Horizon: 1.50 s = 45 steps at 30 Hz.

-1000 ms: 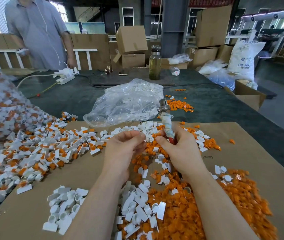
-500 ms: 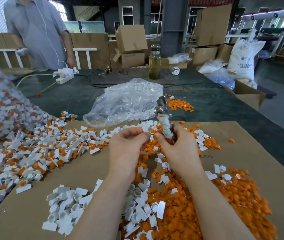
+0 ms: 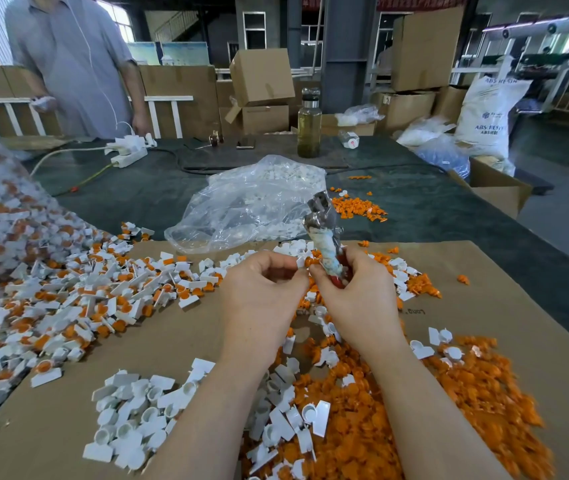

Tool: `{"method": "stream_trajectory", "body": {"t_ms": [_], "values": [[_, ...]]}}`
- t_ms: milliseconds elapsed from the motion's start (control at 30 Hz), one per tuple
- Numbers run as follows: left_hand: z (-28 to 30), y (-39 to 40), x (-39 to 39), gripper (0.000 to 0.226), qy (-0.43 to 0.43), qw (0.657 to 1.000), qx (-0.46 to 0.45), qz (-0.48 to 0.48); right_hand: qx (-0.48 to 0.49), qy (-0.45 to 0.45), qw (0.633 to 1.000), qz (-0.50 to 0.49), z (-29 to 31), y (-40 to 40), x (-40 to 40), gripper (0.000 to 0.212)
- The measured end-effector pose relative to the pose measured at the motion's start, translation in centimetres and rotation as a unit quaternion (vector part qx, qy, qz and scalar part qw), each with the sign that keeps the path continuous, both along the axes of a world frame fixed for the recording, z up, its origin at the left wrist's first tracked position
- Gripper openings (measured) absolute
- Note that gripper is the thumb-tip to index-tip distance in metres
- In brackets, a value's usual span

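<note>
1. The left hand (image 3: pixel 262 289) pinches a white clip (image 3: pixel 299 262) held up between both hands; the right hand (image 3: pixel 356 292) grips pliers (image 3: pixel 324 233), fingertips at the clip's orange cap (image 3: pixel 308 261)
2. A big joined pile (image 3: pixel 85 299) lies left; heaps of loose caps (image 3: pixel 466 393) look still to do

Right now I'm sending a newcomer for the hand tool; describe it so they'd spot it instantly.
Find the cardboard sheet strewn with white and orange parts. Above it the right hand grips the pliers head up: the only metal thing there, handle wrapped in pale tape.
</note>
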<state>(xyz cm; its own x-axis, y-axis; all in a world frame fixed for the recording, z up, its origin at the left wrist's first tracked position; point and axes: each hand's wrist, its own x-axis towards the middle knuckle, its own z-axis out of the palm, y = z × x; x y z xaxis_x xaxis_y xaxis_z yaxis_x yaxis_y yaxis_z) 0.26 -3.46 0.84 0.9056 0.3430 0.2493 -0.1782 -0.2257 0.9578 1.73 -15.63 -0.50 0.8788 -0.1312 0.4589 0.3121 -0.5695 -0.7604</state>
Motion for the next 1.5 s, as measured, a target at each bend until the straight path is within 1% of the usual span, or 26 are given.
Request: {"method": "stream_trajectory", "body": {"t_ms": [167,267,367,433,500,567,733,900,1067,1133,1233,1333,1433,1500], "values": [[-0.1,0.1,0.0,0.017,-0.01,1.0,0.023,-0.002,-0.002,0.0,1.0,0.0,0.0,-0.1,0.0,0.015],[-0.2,-0.1,-0.1,0.017,-0.018,0.999,0.042,-0.006,-0.017,-0.003,1.0,-0.009,0.1,-0.1,-0.1,0.031],[-0.3,0.0,-0.1,0.018,-0.022,0.998,0.051,-0.009,-0.027,0.0,1.0,-0.013,0.3,0.0,-0.1,0.034],[-0.3,0.1,-0.1,0.016,-0.021,0.998,0.059,-0.012,-0.026,0.001,1.0,-0.007,0.3,-0.1,0.0,0.031],[-0.3,0.1,-0.2,0.016,-0.02,0.997,0.068,-0.016,-0.034,0.007,0.999,0.001,0.3,-0.2,0.1,0.022],[-0.3,0.2,-0.3,0.016,-0.02,0.997,0.071,-0.021,-0.042,0.011,0.999,0.005,0.3,-0.3,0.1,0.018],[-0.3,0.1,-0.2,0.017,-0.012,0.997,0.073,-0.019,-0.034,0.012,0.999,0.023,0.6,-0.4,0.1,0.019],[-0.6,0.2,0.0,0.017,-0.001,0.997,0.072,-0.007,-0.018,0.052,0.996,0.073,0.6,-0.5,0.1,0.024],[-0.6,0.7,0.4,0.016,0.005,0.997,0.072,-0.003,0.002,0.07,0.992,0.102,0.7,-0.6,0.1,0.018],[-0.7,0.8,0.4,0.014,0.011,0.998,0.054,-0.013,0.028,0.07,0.991,0.11,0.7,-0.6,0.0,0.012],[-0.5,1.0,0.4,0.013,0.018,0.999,-0.007,-0.025,0.05,0.062,0.991,0.108,0.9,-0.8,-0.1,0.005],[-0.2,1.3,0.5,0.009,0.018,0.994,-0.09,-0.054,0.037,0.064,0.99,0.118,1.1,-1.1,-0.2,0.007],[0.0,1.5,0.4,0.009,0.016,0.984,-0.158,-0.076,0.019,0.089,0.985,0.149,1.4,-1.6,-0.4,0.012],[0.0,1.6,0.4,0.007,0.012,0.979,-0.182,-0.086,0.011,0.119,0.979,0.167,1.5,-1.8,-0.5,0.005]]}}
